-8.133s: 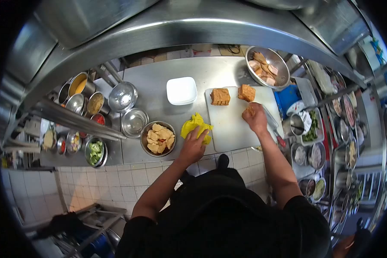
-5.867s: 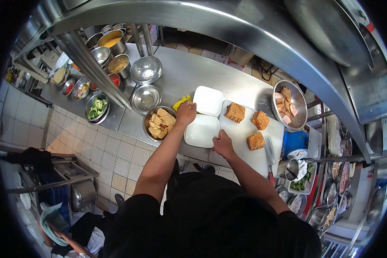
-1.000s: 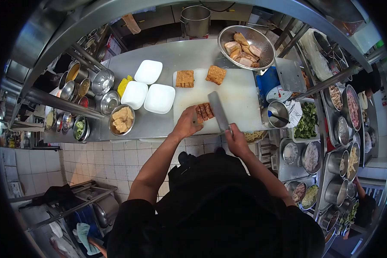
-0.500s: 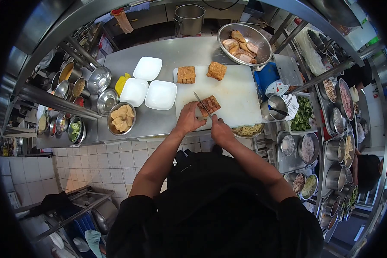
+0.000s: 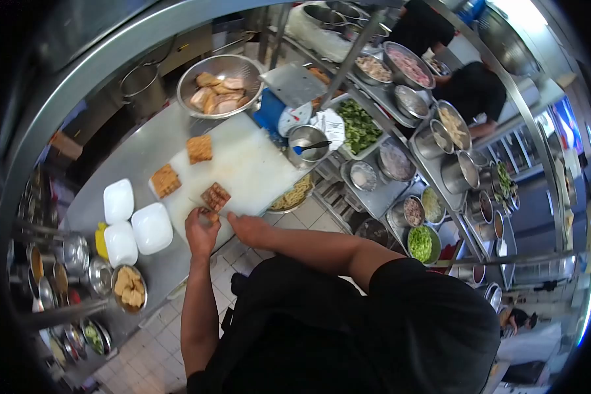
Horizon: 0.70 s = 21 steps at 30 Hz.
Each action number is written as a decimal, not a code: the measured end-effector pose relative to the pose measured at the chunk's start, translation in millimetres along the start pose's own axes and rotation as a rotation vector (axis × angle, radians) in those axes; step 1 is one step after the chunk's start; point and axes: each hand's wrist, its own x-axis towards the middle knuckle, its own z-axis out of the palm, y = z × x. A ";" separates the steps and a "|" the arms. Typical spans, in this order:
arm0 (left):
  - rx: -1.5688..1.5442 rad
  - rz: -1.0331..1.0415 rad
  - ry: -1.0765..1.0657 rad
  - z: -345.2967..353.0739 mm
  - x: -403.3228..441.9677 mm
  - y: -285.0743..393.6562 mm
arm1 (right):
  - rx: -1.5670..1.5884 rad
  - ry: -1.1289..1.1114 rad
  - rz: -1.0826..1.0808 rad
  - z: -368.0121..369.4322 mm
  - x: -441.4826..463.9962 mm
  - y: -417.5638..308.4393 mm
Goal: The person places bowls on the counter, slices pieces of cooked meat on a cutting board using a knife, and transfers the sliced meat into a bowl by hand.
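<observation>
On the white cutting board (image 5: 249, 154) lies a dark, scored piece of roasted meat (image 5: 216, 196). Just below it, my left hand (image 5: 202, 230) is closed with its fingertips on a small brown piece. My right hand (image 5: 248, 230) is closed at the board's near edge, around the knife's handle end; most of the knife is hidden, with only a thin bit of blade beside the meat. Two golden-crusted blocks, one (image 5: 166, 180) at the board's left edge and another (image 5: 199, 150) farther back, lie apart from my hands.
Three white dishes (image 5: 152, 228) stand left of the board, near a bowl of pale pieces (image 5: 130, 287). A colander of meat (image 5: 220, 87) sits behind. Right are a pot (image 5: 308, 144), a tray of greens (image 5: 356, 128) and ingredient bowls. Co-workers (image 5: 473, 92) stand beyond.
The view has swung toward the right. The knife has gone from lying across the meat to being mostly hidden, and my left hand has closed on a small piece beside the meat.
</observation>
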 end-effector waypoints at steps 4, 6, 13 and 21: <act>0.058 0.063 0.052 -5.6 -17.9 5.8 | 0.013 -0.101 0.096 -0.5 -50.7 42.2; 0.046 0.096 0.085 -3.8 -26.7 -2.5 | -0.021 -0.108 0.056 -9.6 -61.1 45.1; 0.046 -0.051 0.080 -10.2 -54.5 -7.3 | 0.025 0.087 -0.094 -15.7 -73.1 52.3; -0.002 -0.360 -0.178 -47.8 -104.9 -3.5 | 0.127 0.160 0.022 -51.6 -55.5 39.3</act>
